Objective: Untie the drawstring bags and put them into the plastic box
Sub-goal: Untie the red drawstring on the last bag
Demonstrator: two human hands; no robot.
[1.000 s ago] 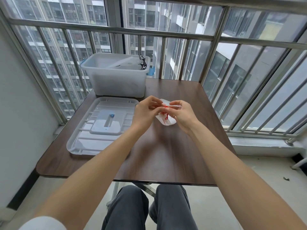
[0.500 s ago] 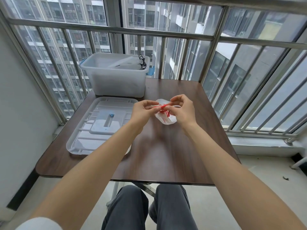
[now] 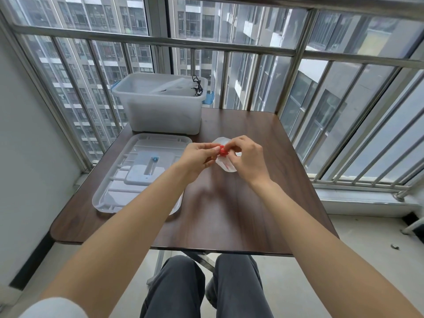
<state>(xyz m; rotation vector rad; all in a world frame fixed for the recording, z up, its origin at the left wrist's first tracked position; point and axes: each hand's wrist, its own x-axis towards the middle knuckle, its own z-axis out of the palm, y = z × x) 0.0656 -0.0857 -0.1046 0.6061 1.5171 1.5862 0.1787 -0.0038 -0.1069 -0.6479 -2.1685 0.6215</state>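
Over the brown table point(image 3: 206, 216), the left hand point(image 3: 197, 158) and right hand point(image 3: 247, 159) are meeting, both pinching the red drawstring point(image 3: 223, 151) of a white drawstring bag point(image 3: 226, 166). The lid point(image 3: 137, 171) is lying beside them; farther back the plastic box point(image 3: 160, 111) is standing open, holding another bag point(image 3: 176, 87).

— How many bags are seen?
— Two: one bag point(image 3: 226, 165) held at mid-table, one bag point(image 3: 176, 87) in the far box point(image 3: 160, 113).
— And the rest?
— One box, one lid point(image 3: 137, 171), one table point(image 3: 229, 214), two hands.
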